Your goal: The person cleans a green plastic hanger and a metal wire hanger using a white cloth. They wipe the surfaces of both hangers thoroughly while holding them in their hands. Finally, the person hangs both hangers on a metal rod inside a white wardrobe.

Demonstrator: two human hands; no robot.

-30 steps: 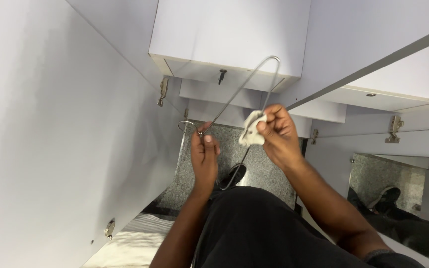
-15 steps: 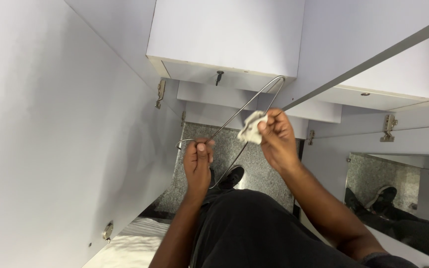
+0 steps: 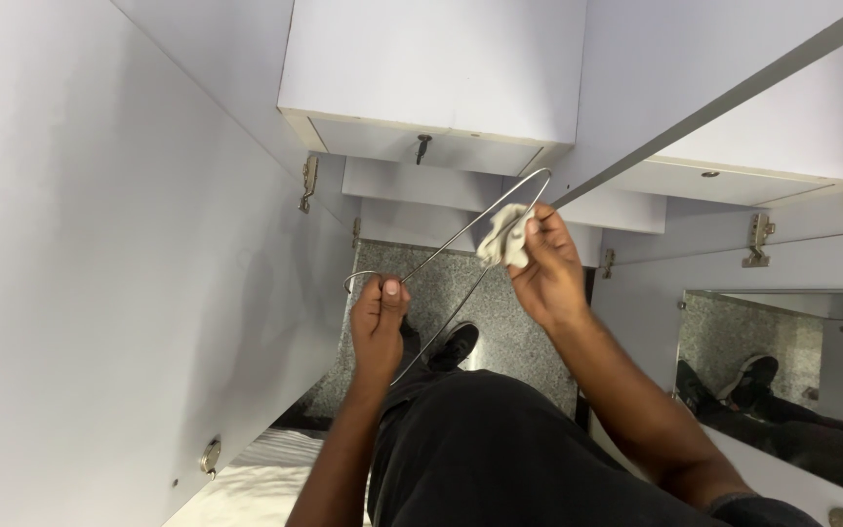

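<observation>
Wire hanger held in both hands, cloth on its far corner.

My left hand [image 3: 380, 317] is clenched around the hook end of the metal wire hanger [image 3: 461, 259]; my right hand [image 3: 543, 268] pinches a small off-white cloth [image 3: 501, 236] against the wire near the far bend, just below the closet rod [image 3: 724, 102]. The hanger sits tilted between my hands, above the speckled floor [image 3: 441, 293] and my black shoe [image 3: 453, 346]. Risk, as I judge it: the thin wire may twist or slip in my left grip if I press hard with the cloth, or the bend may knock the rod, being so close.
</observation>
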